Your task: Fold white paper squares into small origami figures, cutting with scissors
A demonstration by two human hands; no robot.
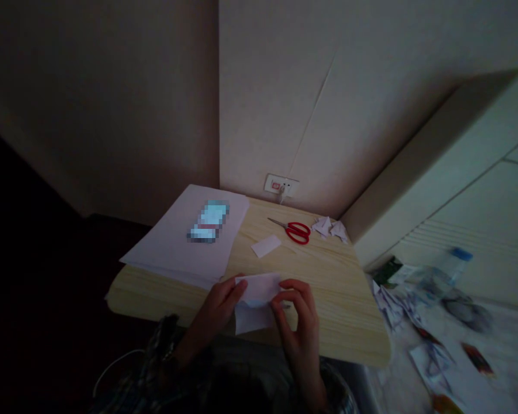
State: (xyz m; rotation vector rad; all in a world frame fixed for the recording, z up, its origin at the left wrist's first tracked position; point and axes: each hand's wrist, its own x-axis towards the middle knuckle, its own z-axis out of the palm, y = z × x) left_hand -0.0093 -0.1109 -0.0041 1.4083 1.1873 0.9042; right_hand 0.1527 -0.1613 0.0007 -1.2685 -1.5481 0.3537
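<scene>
A small white sheet of paper, partly folded, lies at the near edge of a light wooden table. My left hand pinches its left edge with closed fingers. My right hand grips its right side, fingertips curled onto the fold. Both hands hold the same paper just above the tabletop.
A stack of white sheets lies at the table's left. Red-handled scissors, a paper scrap and folded paper pieces sit further back. A wall socket is behind. Clutter and a plastic bottle lie to the right.
</scene>
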